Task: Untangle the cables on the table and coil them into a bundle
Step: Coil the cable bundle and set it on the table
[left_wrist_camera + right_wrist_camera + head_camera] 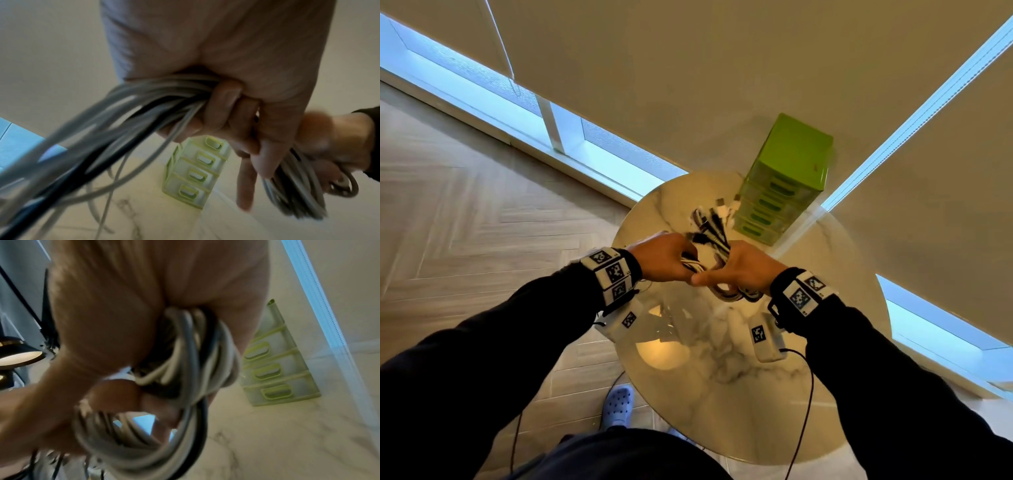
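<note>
Centre frame, left hand (666, 255) and right hand (739, 270) both clench the cables (709, 236), mostly looped; plug ends trail loose, bundling unfinished.

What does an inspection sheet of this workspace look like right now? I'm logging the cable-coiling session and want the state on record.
Surface: round marble-look table, glossy, with a lamp reflection.
Job's things: cables, white, grey and black, gathered in one bunch between both hands above the table; plug ends fan out toward the drawer unit.
Clutter: green drawer unit at the table's far edge.
Grippers: left hand grips one side of the bunch, fingers curled round it; right hand grips the other side, with looped strands hanging below it.
Cables: thin black leads run from the wrist devices down past the table.
Surroundings: herringbone wood floor, pale blinds over windows, a blue clog beside the table.
</note>
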`<state>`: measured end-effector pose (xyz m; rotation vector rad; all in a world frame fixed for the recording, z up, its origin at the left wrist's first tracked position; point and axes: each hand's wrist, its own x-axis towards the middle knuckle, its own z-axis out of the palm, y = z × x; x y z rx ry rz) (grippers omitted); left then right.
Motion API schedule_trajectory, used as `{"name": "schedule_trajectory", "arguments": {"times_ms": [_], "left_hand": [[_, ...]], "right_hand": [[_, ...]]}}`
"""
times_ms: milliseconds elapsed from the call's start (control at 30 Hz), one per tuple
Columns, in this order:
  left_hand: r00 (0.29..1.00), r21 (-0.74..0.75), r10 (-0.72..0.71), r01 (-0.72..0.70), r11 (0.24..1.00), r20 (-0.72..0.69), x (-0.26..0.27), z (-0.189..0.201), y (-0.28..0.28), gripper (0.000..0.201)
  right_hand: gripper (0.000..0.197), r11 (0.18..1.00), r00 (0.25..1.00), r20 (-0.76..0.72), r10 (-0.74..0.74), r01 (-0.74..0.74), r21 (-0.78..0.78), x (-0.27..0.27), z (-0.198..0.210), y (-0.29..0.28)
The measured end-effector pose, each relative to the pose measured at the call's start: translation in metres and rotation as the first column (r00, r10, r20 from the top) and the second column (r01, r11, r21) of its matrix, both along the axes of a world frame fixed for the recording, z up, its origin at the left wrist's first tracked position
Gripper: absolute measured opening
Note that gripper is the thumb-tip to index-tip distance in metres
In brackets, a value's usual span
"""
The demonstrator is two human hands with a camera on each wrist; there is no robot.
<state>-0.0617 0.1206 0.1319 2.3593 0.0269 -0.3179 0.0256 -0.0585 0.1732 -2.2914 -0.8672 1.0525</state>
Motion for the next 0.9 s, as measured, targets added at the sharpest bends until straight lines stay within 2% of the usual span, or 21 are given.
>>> {"name": "schedule_trajectory", "arguments": {"times_ms": [67,100,200,333,400,467,533,567,600,667,800,900], "left_hand": [[1.0,-0.041,-0.002,0.003,0.999,0.029,0.002,0.004,0.0,0.017],[0.999,-0.051,-0.006,0.008,0.999,0.035,0.002,0.007,0.0,0.015],[0.999,-0.058,0.02,-0.017,0.998,0.05,0.003,0.01,0.004,0.019],[0.981,-0.146,0.151,-0.133,0.98,0.118,0.003,0.006,0.011,0.011],[0.964,-0.217,0.239,-0.21,0.953,0.118,0.004,-0.001,0.014,0.015],[0.937,-0.281,0.332,-0.291,0.914,0.108,0.005,-0.004,0.013,0.023],[0.907,-0.357,0.408,-0.35,0.866,0.099,0.007,0.0,0.009,0.021],[0.888,-0.41,0.453,-0.385,0.827,0.081,0.009,0.003,0.006,0.018],[0.863,-0.474,0.502,-0.419,0.775,0.058,0.011,0.005,0.003,0.015],[0.816,-0.583,0.578,-0.467,0.664,0.005,0.016,0.009,-0.003,0.008],[0.752,-0.733,0.643,-0.518,0.441,-0.145,0.024,0.012,-0.017,0.015],[0.701,-0.786,0.684,-0.533,0.312,-0.204,0.026,0.017,-0.029,0.017]], "right_hand": [[0.025,0.999,0.999,-0.029,0.034,-0.035,-0.005,-0.006,-0.007,0.005],[0.026,1.0,0.998,-0.059,0.019,-0.019,-0.005,-0.008,-0.011,0.005],[0.015,0.996,0.977,-0.199,-0.076,0.083,0.029,-0.011,-0.017,0.002],[0.008,0.969,0.934,-0.301,-0.192,0.229,0.094,-0.009,-0.012,-0.002],[0.004,0.939,0.912,-0.324,-0.251,0.311,0.148,-0.002,-0.012,-0.004],[0.003,0.879,0.849,-0.424,-0.315,0.43,0.206,0.003,-0.011,-0.006],[0.004,0.801,0.735,-0.598,-0.321,0.547,0.242,0.003,-0.01,-0.007],[0.007,0.776,0.692,-0.654,-0.306,0.579,0.249,0.002,-0.009,-0.007],[0.008,0.769,0.68,-0.672,-0.293,0.585,0.257,0.0,-0.008,-0.006],[0.019,0.788,0.721,-0.63,-0.29,0.554,0.271,-0.006,-0.007,-0.004],[0.036,0.876,0.889,-0.377,-0.26,0.382,0.295,-0.015,-0.005,0.001],[0.034,0.902,0.939,-0.257,-0.227,0.303,0.307,-0.021,-0.002,0.007]]}}
